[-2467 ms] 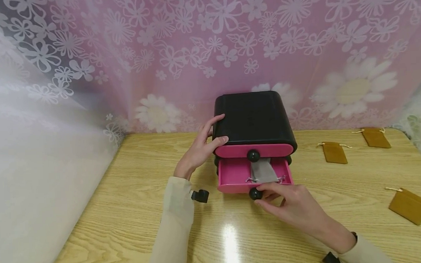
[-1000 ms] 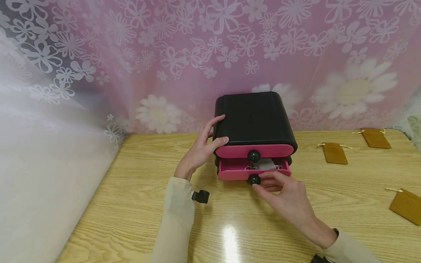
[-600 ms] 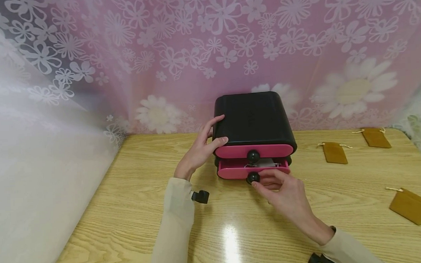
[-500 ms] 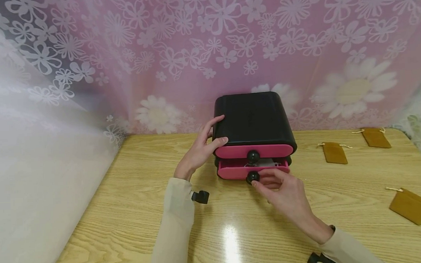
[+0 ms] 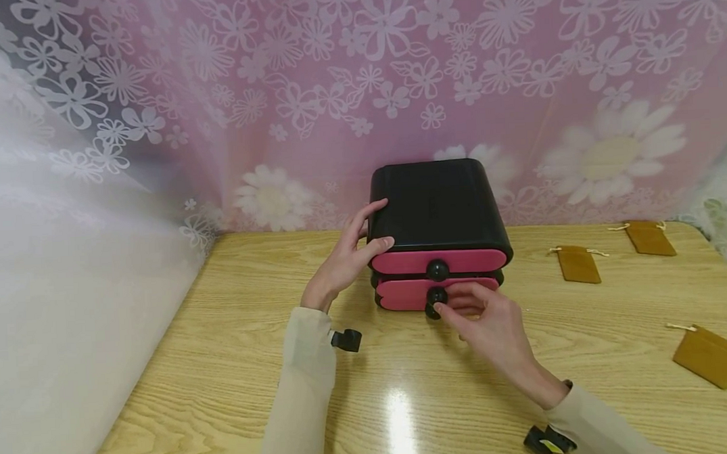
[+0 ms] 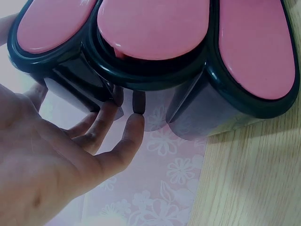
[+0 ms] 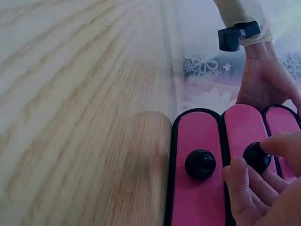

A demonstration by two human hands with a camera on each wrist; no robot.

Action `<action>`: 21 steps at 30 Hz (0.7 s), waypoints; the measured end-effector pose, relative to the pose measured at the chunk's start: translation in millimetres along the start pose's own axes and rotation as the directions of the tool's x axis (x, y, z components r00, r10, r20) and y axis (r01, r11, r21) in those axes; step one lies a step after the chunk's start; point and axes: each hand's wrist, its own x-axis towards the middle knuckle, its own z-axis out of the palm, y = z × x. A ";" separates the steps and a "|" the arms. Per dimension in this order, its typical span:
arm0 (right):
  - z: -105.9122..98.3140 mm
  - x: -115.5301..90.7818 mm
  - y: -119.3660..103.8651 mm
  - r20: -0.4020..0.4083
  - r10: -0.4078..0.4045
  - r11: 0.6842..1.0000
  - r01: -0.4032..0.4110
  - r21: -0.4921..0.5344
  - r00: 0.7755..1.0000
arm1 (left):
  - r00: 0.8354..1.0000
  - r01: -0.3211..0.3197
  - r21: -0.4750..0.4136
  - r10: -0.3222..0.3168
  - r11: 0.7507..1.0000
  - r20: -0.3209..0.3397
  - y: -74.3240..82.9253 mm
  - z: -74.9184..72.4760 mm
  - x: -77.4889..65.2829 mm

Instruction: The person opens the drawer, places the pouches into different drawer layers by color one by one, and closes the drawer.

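Note:
A black chest of drawers (image 5: 435, 203) with three pink drawer fronts stands at the back of the table. My left hand (image 5: 342, 258) rests against its left side, thumb and index fingertip on the top; its fingers (image 6: 108, 115) touch the dark side wall. With thumb and fingers, my right hand (image 5: 495, 323) pinches the round black knob (image 7: 257, 157) of the middle drawer. That drawer (image 6: 155, 28) sits nearly flush, a narrow gap showing at its edge in the left wrist view. The top drawer (image 5: 395, 263) is closed. So is the bottom drawer (image 7: 195, 202).
Three brown drawstring pouches lie on the right of the wooden table (image 5: 223, 368): a near one (image 5: 708, 356), a middle one (image 5: 578, 265) and a far one (image 5: 650, 238). A flowered pink curtain (image 5: 333, 86) hangs right behind the chest.
My right hand has pushed the middle drawer inward by its knob, hiding the grey drawstring pouch inside that showed earlier. My left hand has stayed in place.

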 end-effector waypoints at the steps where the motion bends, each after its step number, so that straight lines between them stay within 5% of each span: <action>1: 0.1 0.6 0.2 -0.001 -0.005 1.000 0.005 0.004 1.000 | 1.000 0.001 0.001 -0.001 1.000 0.001 0.1 0.1 -0.2; 21: -0.3 7.8 0.9 0.046 0.048 0.997 -0.051 0.058 0.998 | 1.000 -0.004 0.010 0.004 1.000 -0.006 0.1 0.9 -0.4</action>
